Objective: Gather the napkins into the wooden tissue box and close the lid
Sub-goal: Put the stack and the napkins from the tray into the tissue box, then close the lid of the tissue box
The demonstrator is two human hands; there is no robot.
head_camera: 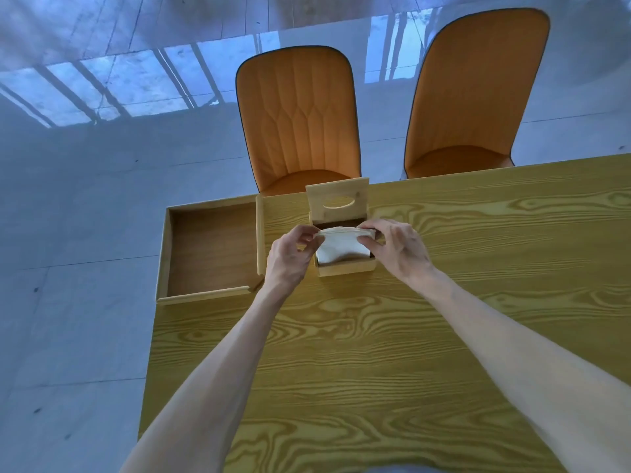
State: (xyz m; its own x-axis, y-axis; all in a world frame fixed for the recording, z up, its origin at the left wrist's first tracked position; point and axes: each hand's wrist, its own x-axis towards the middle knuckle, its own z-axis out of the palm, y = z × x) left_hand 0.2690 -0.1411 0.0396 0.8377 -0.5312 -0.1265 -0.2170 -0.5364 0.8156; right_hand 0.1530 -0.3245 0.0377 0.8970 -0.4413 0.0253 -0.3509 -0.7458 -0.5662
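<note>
A small wooden tissue box (345, 269) stands on the table near its far edge. Its lid (338, 201), with an oval slot, is hinged up and stands upright behind the opening. A stack of white napkins (341, 249) sits tilted in the box's opening, its far edge raised. My left hand (293, 255) pinches the stack's left corner. My right hand (396, 247) grips its right corner. Both hands hover directly over the box.
A shallow wooden tray (164, 264) lies to the left of the box and overhangs the table's left edge. Two orange chairs (300, 124) stand beyond the far edge of the wooden table (375, 353). Grey floor lies to the left.
</note>
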